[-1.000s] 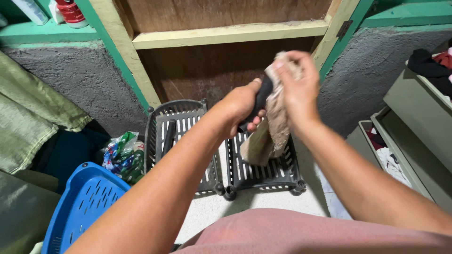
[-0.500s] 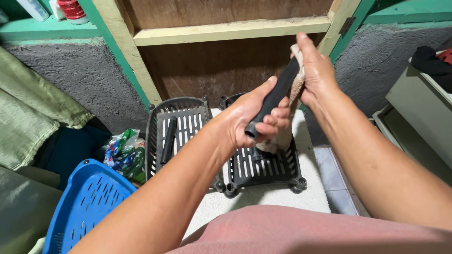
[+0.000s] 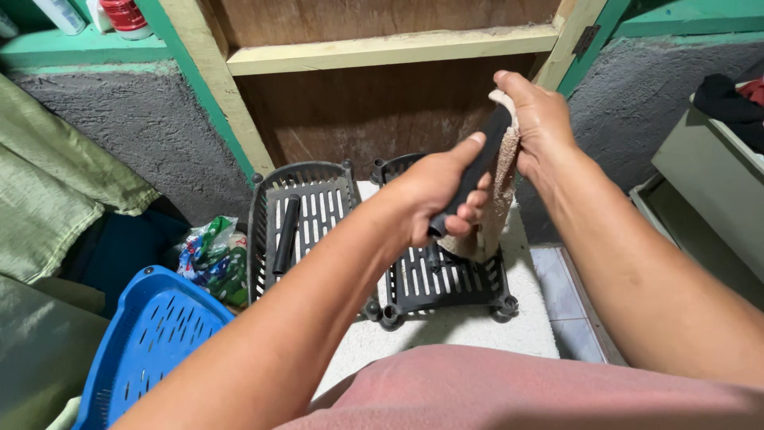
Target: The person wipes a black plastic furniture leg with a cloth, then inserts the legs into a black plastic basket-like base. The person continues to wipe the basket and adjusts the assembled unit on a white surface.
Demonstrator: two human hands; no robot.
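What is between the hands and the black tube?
Only the beige cloth. The right hand presses it around the black plastic tube at the top end; the left hand grips the tube's lower part bare.

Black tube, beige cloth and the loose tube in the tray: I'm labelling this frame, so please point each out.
Black tube [image 3: 477,171]: head view, mid-shaft above the left hand.
Beige cloth [image 3: 501,191]: head view, hanging part.
Loose tube [image 3: 286,235]: head view, mid-length, in the left tray.
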